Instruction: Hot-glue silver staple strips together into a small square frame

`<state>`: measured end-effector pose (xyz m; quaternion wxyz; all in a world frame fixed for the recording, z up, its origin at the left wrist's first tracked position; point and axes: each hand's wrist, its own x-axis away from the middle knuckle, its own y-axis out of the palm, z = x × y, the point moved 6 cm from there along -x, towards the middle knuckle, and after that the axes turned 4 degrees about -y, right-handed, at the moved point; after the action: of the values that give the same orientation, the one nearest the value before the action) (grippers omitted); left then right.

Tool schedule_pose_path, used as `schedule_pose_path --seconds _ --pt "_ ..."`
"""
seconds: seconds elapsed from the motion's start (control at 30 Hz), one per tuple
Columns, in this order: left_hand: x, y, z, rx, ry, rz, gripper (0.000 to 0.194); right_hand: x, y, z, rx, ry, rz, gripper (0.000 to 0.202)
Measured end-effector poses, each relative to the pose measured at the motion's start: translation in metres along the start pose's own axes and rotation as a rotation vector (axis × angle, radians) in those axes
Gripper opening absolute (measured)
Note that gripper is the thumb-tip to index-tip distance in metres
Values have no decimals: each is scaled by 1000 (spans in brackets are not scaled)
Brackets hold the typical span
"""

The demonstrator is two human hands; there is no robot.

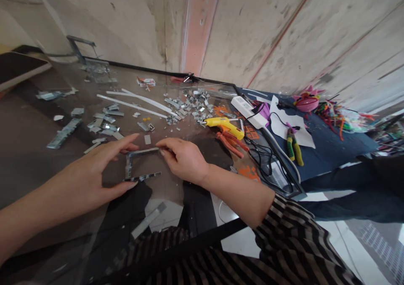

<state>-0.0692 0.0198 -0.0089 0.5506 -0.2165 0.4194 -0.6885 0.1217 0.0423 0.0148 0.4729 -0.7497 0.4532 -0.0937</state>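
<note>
A three-sided frame of narrow silvery strips (128, 162) lies on the dark glossy table, its open side facing right. Around its left side is my left hand (91, 167), with thumb and fingers spread apart; the thumb tip is by the lower strip. My right hand (186, 158) pinches the right end of the upper strip between thumb and forefinger. Just above the frame lies a small pale rectangle (147, 139). Loose silvery pieces (105, 123) are scattered beyond my left hand, and a denser pile (197, 102) lies further back.
A yellow glue gun (225, 126) and red-handled pliers (229, 144) lie to the right. Behind them are a white power strip (248, 111) and black cables. Green-yellow pliers (294, 148) rest on blue cloth. White sticks (132, 105) lie behind my hands, and a wall borders the table.
</note>
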Motion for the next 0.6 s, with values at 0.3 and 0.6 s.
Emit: schedule_pose_path --seconds 0.3,0.6 --pt "0 0 3 -7 38 -4 89 0 -1 -3 14 -3 -27 22" --pt "2 2 -1 -68 71 -10 77 -1 -1 -4 41 -11 -37 23"
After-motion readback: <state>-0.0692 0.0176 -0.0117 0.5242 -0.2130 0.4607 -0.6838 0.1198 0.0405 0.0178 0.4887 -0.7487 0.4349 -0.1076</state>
